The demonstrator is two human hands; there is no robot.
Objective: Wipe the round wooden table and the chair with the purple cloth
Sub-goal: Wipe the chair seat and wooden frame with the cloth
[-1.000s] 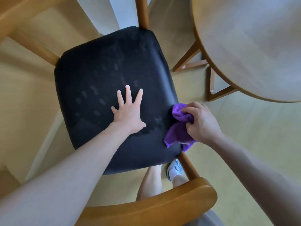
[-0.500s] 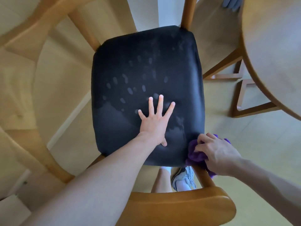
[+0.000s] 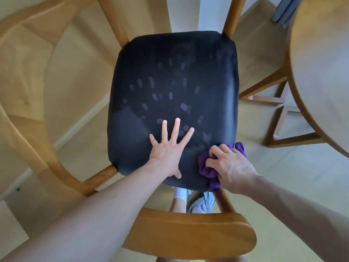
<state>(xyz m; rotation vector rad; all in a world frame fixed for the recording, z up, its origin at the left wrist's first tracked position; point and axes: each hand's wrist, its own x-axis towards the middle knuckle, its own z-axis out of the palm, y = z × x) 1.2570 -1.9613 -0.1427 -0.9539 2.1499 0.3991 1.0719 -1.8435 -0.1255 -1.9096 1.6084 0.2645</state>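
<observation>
Pale beige floor (image 3: 283,176) with faint tile seams runs under everything. A white wall strip (image 3: 209,14) shows at the top, and soft, even light fills the room.

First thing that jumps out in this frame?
The black chair seat fills the centre, dotted with pale fingertip smudges across its middle. The left hand lies flat and splayed on its near part, while the right hand presses a bunched purple cloth onto the seat's near right corner.
</observation>
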